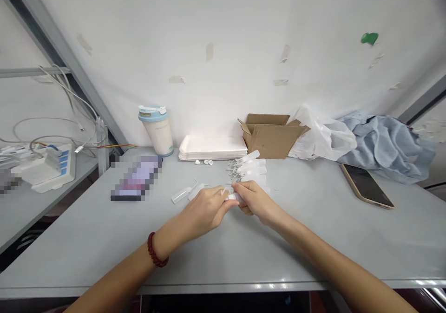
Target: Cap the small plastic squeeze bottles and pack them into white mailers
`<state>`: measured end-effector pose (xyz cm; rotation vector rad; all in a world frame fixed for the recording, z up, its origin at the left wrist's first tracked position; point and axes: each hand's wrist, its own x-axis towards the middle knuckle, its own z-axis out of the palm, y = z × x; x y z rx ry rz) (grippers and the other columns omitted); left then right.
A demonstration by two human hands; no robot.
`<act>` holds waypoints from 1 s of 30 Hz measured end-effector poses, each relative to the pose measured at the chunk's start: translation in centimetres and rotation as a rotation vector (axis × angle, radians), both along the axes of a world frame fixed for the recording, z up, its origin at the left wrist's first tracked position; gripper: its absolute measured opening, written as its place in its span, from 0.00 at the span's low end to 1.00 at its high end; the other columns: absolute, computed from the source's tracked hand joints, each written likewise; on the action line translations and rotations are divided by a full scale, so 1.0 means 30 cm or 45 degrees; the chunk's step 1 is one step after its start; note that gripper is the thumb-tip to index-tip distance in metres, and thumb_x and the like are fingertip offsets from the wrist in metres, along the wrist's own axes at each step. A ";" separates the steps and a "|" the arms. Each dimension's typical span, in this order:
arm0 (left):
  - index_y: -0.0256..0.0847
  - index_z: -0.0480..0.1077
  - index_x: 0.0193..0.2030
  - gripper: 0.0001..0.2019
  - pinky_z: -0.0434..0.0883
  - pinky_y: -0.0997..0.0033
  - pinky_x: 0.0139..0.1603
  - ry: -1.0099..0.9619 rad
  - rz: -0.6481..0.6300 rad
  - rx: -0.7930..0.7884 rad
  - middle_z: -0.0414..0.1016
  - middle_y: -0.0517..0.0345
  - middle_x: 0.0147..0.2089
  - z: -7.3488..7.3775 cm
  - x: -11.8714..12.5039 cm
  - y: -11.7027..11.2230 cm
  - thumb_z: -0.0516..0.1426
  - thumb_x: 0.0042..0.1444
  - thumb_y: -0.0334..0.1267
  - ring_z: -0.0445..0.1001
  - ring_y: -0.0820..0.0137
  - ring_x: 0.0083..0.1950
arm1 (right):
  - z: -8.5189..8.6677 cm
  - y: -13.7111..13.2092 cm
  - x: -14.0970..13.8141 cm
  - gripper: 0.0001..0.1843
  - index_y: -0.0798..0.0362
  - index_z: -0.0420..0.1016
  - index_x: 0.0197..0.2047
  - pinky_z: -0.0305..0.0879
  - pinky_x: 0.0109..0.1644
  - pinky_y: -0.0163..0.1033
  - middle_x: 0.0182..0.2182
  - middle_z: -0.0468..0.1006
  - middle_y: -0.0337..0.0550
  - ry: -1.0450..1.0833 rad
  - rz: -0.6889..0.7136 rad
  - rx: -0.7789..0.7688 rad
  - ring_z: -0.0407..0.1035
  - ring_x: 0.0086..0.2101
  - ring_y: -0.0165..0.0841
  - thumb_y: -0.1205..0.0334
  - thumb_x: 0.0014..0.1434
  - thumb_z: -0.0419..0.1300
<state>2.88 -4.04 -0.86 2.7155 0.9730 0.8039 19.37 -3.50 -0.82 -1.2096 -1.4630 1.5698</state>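
A small clear tube with a white end (233, 197) is held over the middle of the desk (223, 259). Its white end is pinched by the closed fingers (228, 205) of the left hand (205, 208), and its clear body is gripped by those of the right hand (257, 200), also closed. Just beyond the right hand, similar tubes (251, 168) are piled; near the left hand, a loose tube (180, 195) is laid. Small white caps (208, 162) are set before stacked white envelopes (216, 146).

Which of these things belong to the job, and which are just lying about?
Probably the job:
small piece in left hand and right hand
translucent pieces
tiny white parts

Probably lying about:
lidded cup
rightmost phone
plastic bag
blue cloth
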 end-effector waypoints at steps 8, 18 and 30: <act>0.38 0.66 0.32 0.15 0.63 0.71 0.32 0.008 0.029 -0.084 0.69 0.56 0.30 -0.003 -0.017 0.050 0.46 0.64 0.43 0.66 0.70 0.31 | 0.000 0.015 -0.002 0.24 0.50 0.49 0.19 0.41 0.20 0.32 0.15 0.47 0.29 -0.127 -0.161 0.274 0.43 0.17 0.23 0.45 0.58 0.48; 0.37 0.70 0.42 0.16 0.63 0.59 0.55 -0.093 0.431 -0.127 0.73 0.48 0.48 -0.054 -0.215 0.294 0.43 0.60 0.37 0.69 0.63 0.51 | 0.016 0.067 0.095 0.14 0.52 0.63 0.37 0.55 0.32 0.35 0.30 0.69 0.40 -0.477 -0.562 0.892 0.62 0.29 0.31 0.50 0.63 0.46; 0.35 0.71 0.46 0.20 0.61 0.57 0.59 0.058 0.336 -0.154 0.71 0.45 0.52 -0.115 -0.223 0.332 0.41 0.63 0.41 0.66 0.61 0.56 | 0.064 0.270 0.181 0.08 0.53 0.68 0.40 0.59 0.41 0.40 0.39 0.76 0.46 -0.936 -0.500 1.151 0.65 0.40 0.39 0.59 0.57 0.55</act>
